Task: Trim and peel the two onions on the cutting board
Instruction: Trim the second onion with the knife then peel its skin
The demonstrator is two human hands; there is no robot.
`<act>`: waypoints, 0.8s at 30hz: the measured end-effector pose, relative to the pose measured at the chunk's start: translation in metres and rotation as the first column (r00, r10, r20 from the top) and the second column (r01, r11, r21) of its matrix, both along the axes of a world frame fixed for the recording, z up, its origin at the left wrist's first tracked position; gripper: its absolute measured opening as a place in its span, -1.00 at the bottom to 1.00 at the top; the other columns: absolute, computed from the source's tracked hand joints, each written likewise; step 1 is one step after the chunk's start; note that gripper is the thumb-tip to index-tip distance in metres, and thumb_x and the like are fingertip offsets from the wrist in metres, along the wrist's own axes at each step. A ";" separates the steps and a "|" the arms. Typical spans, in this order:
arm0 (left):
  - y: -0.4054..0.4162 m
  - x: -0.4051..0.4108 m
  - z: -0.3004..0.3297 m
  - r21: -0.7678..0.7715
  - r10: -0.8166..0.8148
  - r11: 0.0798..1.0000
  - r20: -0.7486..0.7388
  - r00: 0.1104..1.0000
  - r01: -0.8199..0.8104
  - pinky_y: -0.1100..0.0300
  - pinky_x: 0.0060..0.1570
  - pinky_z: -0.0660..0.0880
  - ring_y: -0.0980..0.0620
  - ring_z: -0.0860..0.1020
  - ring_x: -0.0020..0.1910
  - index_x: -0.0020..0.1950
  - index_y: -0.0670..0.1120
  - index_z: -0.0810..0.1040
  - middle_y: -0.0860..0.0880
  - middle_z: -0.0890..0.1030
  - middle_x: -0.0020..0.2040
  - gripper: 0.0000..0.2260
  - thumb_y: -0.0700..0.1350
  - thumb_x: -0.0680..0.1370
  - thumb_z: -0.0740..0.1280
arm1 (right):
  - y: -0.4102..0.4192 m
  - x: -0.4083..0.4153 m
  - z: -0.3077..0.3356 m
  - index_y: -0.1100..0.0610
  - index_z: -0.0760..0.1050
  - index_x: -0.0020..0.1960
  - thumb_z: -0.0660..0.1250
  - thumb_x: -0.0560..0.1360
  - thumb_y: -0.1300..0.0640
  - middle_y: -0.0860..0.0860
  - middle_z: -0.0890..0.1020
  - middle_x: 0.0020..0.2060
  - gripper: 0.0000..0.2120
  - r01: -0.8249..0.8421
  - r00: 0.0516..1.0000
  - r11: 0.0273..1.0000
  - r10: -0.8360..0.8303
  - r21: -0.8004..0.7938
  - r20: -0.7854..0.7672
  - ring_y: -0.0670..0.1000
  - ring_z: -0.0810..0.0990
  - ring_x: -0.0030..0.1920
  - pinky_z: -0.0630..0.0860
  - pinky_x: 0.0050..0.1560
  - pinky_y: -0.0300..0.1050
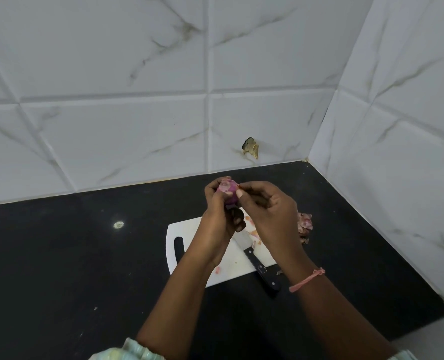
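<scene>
The left hand (219,211) cups a round purple onion (228,191) above the white plastic cutting board (189,229), its trimmed end showing pale. The right hand (267,209) pinches a thin flake of papery skin at the onion's side. A black-handled knife (257,263) lies on the board among pink scraps. Crinkled onion peels (304,224) are heaped on the glossy black tabletop (72,255).

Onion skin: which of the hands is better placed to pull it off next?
Probably the right hand. Its fingertips already pinch at the skin on the onion, while the left hand is wrapped around the onion to hold it above the cutting board.
</scene>
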State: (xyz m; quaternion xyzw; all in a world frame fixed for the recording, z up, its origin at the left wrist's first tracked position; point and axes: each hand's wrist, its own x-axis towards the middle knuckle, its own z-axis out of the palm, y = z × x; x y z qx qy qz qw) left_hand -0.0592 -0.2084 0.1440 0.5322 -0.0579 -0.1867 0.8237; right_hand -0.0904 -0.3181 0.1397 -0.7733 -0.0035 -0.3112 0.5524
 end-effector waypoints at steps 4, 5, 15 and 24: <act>-0.002 0.000 -0.002 0.067 0.027 0.997 0.014 1.000 -0.027 0.18 -0.35 0.40 0.02 0.42 -0.28 0.33 0.02 0.34 -0.18 0.48 -0.03 -0.78 -0.08 0.68 0.14 | 0.001 -0.003 -0.001 0.15 0.64 0.09 0.44 0.47 0.19 -0.12 0.69 -0.10 -0.81 -0.009 1.000 0.999 0.010 -0.040 0.020 -0.19 0.67 -0.06 0.56 -0.05 -0.37; -0.002 0.000 -0.002 0.073 0.028 0.997 0.021 0.999 -0.029 0.18 -0.35 0.40 0.03 0.42 -0.28 0.32 0.02 0.34 -0.18 0.49 -0.03 -0.79 -0.08 0.68 0.14 | 0.001 -0.002 0.000 0.15 0.64 0.08 0.44 0.48 0.20 -0.13 0.68 -0.10 -0.82 -0.004 1.000 0.999 0.006 -0.050 0.025 -0.20 0.67 -0.06 0.55 -0.05 -0.39; -0.001 0.000 0.000 0.117 0.022 0.993 0.068 0.997 -0.030 0.15 -0.31 0.36 0.07 0.38 -0.37 0.30 0.03 0.31 -0.12 0.49 -0.09 -0.82 -0.06 0.70 0.11 | -0.003 0.000 0.003 0.04 0.62 0.03 0.43 0.48 0.21 -0.21 0.65 -0.18 -0.85 0.000 1.000 0.998 0.001 -0.070 0.016 -0.23 0.66 -0.13 0.52 -0.12 -0.44; 0.000 -0.002 0.001 0.126 0.018 0.992 0.078 0.997 -0.028 0.18 -0.36 0.35 0.08 0.35 -0.39 0.31 0.01 0.32 -0.14 0.43 -0.13 -0.81 -0.10 0.69 0.10 | 0.000 0.001 -0.003 0.16 0.66 -0.02 0.44 0.46 0.28 -0.10 0.69 -0.21 -0.88 0.046 0.996 0.997 -0.041 -0.062 0.073 -0.17 0.68 -0.17 0.56 -0.14 -0.37</act>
